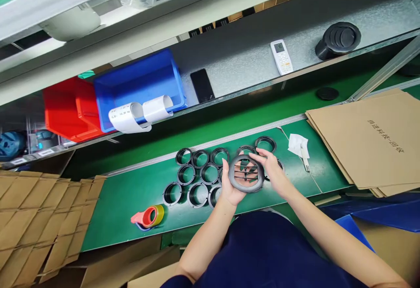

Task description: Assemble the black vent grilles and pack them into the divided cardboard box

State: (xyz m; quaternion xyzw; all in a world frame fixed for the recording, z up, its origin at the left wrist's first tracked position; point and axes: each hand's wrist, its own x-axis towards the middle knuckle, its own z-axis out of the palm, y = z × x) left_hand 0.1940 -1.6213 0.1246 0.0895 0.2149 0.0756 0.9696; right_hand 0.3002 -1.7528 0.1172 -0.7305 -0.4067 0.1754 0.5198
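Both my hands hold a round black air vent [248,187] above the green workbench. It has a thick smooth rim, and thin slats cross its opening. My left hand [230,188] grips the rim from the left, with fingers showing through the opening behind the slats. On the upper right, my right hand [273,167] has its fingers closed on the rim. Several black rings [197,206] stand in rows on the bench to the left of the vent and behind it. Some of them are partly hidden by my hands.
A tape dispenser [158,216] lies at the bench's front left. Flattened cardboard [367,143] is stacked right; folded cardboard [46,218] stands left. White paper [297,143] lies near it. The shelf above holds a blue bin [141,82], red bin [65,113], phone [201,86], remote [281,58] and another vent [341,38].
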